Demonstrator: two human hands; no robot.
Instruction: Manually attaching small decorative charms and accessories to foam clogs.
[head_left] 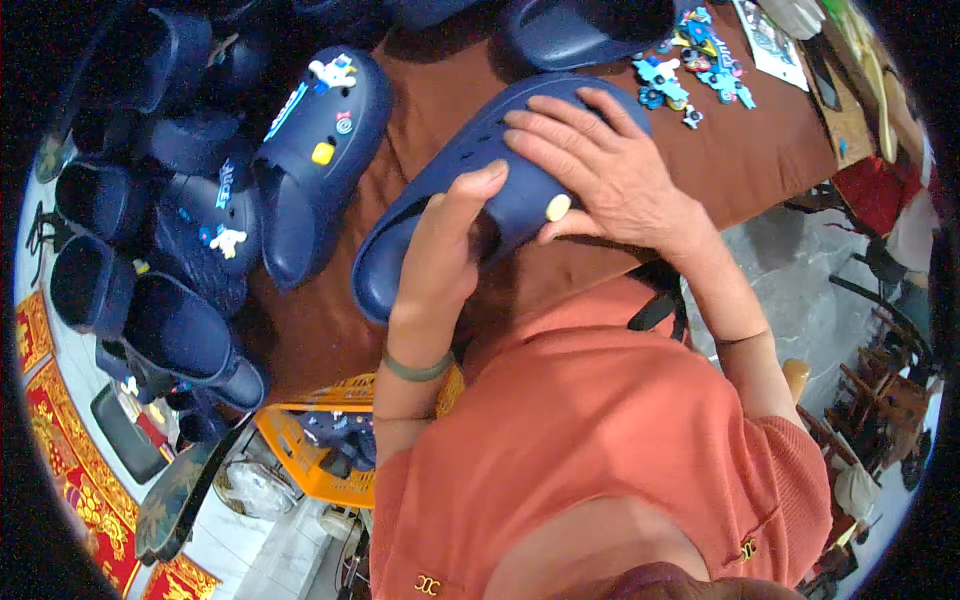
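The table bears a brown cloth (720, 155), with soft folds in it, close under both hands. To the right of the hands, beyond the table, a grey floor (745, 285) is seen. Below and left of the left hand stands an orange basket (300, 465), and more to the left a fan (255, 487) stands lower down.

The near edge of the table runs just on the body side of the hands. To the right of the right hand, a stretch of bare cloth goes to the table's side edge. On the left, only a narrow strip of cloth separates the held clog from a decorated clog (315, 170); beyond it, a pile (185, 320) of clogs takes the room. Small charms (700, 65) lie ahead and right of the right hand.

The clog (435, 175) is between the hands, its toe pointing away and to the right, its long axis slanting. The left hand (445, 245) grips it at the opening, thumb on top; its fingers are hidden. The right hand (615, 175) clasps the toe from above, fingers slightly apart, thumb near a yellow charm (558, 207).
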